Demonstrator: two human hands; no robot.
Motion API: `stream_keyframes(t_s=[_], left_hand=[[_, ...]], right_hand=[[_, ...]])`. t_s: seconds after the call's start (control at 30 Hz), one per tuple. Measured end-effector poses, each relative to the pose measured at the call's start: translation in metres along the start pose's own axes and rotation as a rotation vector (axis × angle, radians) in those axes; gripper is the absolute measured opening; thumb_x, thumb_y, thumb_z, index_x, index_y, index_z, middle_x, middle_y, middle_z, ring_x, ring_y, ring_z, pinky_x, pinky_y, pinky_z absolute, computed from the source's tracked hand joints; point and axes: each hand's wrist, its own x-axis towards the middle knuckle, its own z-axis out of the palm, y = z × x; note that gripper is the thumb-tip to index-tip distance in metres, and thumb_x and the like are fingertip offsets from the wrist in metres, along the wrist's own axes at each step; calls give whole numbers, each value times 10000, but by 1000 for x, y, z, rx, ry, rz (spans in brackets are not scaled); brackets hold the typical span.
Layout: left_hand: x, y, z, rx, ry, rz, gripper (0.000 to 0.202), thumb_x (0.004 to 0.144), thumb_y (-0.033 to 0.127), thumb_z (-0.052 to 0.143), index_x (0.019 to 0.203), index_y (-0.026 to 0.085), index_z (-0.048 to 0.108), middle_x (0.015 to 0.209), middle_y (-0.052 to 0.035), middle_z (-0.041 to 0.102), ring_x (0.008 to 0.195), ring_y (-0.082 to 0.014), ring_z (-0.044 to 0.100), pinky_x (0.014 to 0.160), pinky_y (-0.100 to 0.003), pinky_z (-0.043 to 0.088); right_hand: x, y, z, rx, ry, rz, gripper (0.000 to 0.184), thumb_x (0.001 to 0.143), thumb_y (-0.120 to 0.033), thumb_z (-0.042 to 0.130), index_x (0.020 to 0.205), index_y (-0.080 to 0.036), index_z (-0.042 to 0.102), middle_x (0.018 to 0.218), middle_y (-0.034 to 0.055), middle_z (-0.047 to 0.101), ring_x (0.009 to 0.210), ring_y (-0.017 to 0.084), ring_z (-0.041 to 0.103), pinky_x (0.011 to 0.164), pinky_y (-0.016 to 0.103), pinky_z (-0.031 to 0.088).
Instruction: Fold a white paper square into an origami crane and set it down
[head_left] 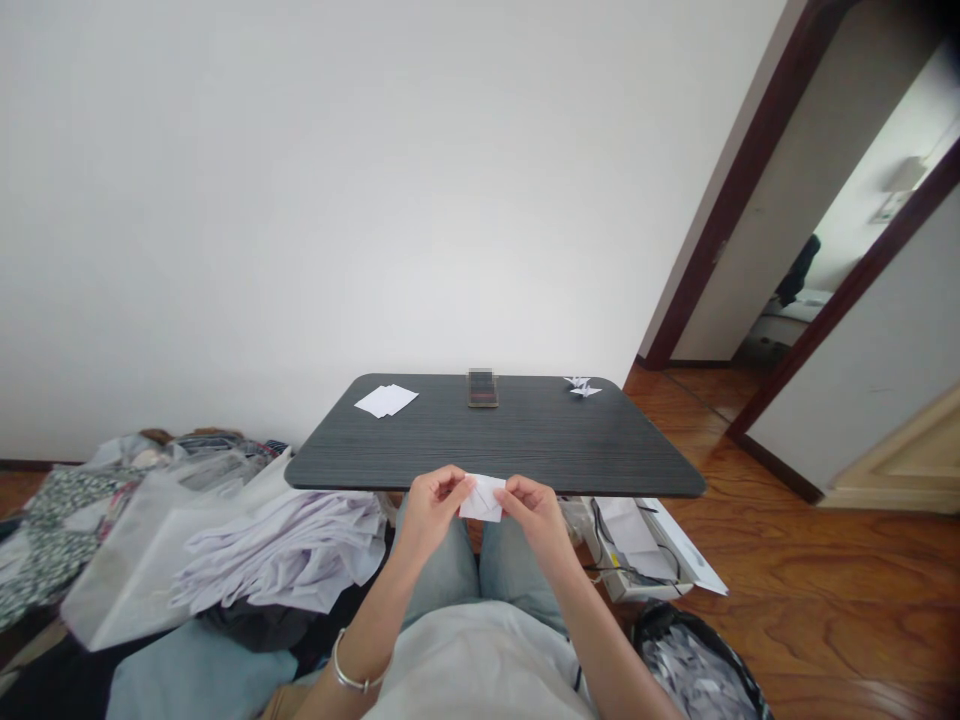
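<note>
A small folded sheet of white paper [482,499] is held up in front of the near edge of the dark table [480,440]. My left hand [437,503] pinches its left side between thumb and fingers. On the opposite side, my right hand [533,505] grips the paper the same way. Crease lines cross the paper's face. Several white paper squares [386,400] lie at the table's back left. Two folded paper cranes [586,390] rest at the back right.
A phone on a stand [482,388] is at the table's back middle, by the white wall. Heaped clothes [285,545] lie on the left. On the right floor are a white box with cables [637,550] and a black bag of paper scraps [697,670].
</note>
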Motion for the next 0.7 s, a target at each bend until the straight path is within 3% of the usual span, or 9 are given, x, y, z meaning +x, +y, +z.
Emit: stream_keyframes(t_s=[0.2, 0.3, 0.43, 0.7], left_hand=[[-1, 3, 3, -54, 23, -66, 231, 704, 370, 631, 748, 145, 606, 616, 4, 606, 520, -115, 524, 438, -193, 391], [-2, 4, 6, -65, 3, -92, 256, 666, 353, 673, 788, 146, 583, 670, -6, 625, 540, -118, 542, 422, -188, 416], [-2, 1, 7, -103, 6, -80, 242, 675, 338, 670, 760, 143, 555, 626, 13, 582, 523, -102, 517, 432, -183, 421], [-3, 2, 5, -71, -191, -106, 231, 726, 350, 625, 716, 131, 552, 560, 33, 511, 448, -68, 425, 410, -173, 341]], right_hand=[[0, -6, 2, 43, -6, 58, 316, 666, -424, 676, 563, -175, 511, 440, -65, 457, 374, 55, 328, 375, 184, 258], [0, -5, 4, 104, 24, 98, 308, 663, -425, 676, 586, -179, 508, 468, -45, 526, 359, 61, 383, 366, 185, 303], [0, -3, 3, 107, -30, 121, 290, 666, -410, 683, 605, -171, 528, 495, -20, 577, 383, 74, 442, 382, 185, 343], [2, -4, -4, 75, -5, 53, 243, 732, -389, 634, 661, -161, 593, 448, -69, 427, 392, 58, 322, 386, 185, 231]])
